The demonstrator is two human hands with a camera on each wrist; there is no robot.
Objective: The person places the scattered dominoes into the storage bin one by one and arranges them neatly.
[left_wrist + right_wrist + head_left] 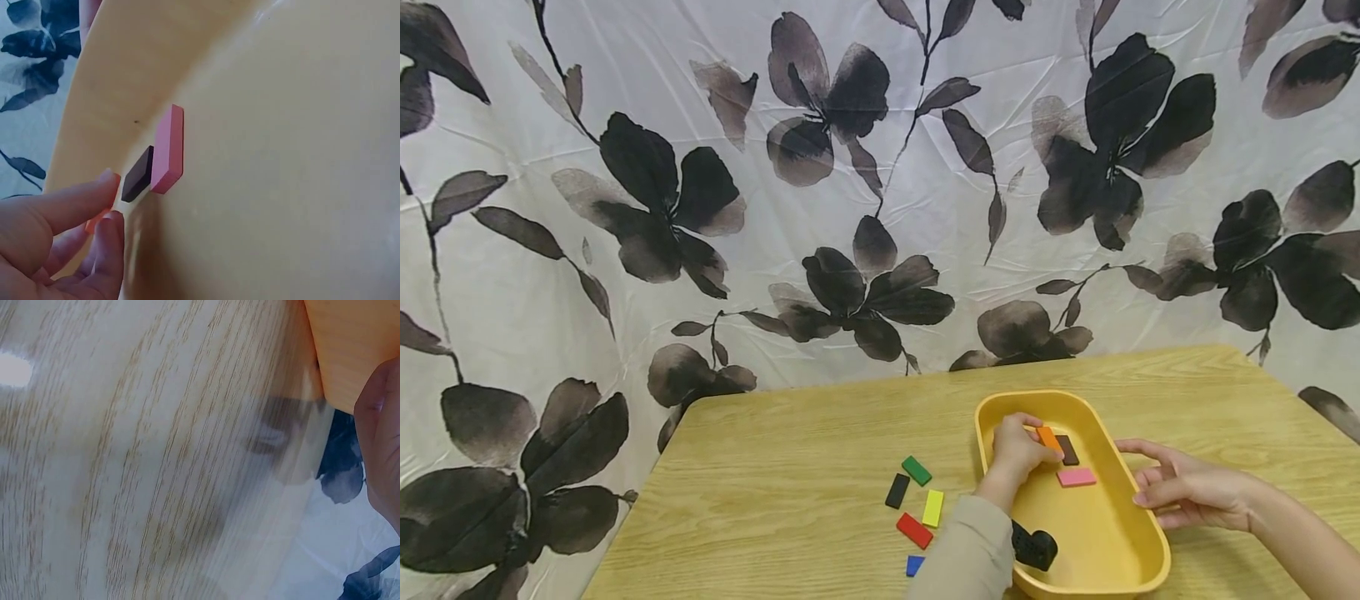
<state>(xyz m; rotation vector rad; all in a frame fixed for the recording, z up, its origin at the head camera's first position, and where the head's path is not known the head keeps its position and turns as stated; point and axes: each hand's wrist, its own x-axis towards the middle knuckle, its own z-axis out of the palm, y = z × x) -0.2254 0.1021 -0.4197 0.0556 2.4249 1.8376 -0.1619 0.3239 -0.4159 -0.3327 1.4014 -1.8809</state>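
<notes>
Inside the yellow tray, my left hand pinches an orange block between thumb and fingers. The left wrist view shows the orange block mostly covered by those fingers. Right beside it lies a dark brown block on the tray floor, and a pink block lies nearer to me. My right hand touches the tray's right side from outside, index finger stretched along the wall and thumb at the rim. In the right wrist view, only part of the right hand shows beside the tray wall.
Left of the tray, on the wooden table, lie a green block, a black block, a yellow block, a red block and a blue block, partly hidden by my sleeve. A flowered cloth hangs behind.
</notes>
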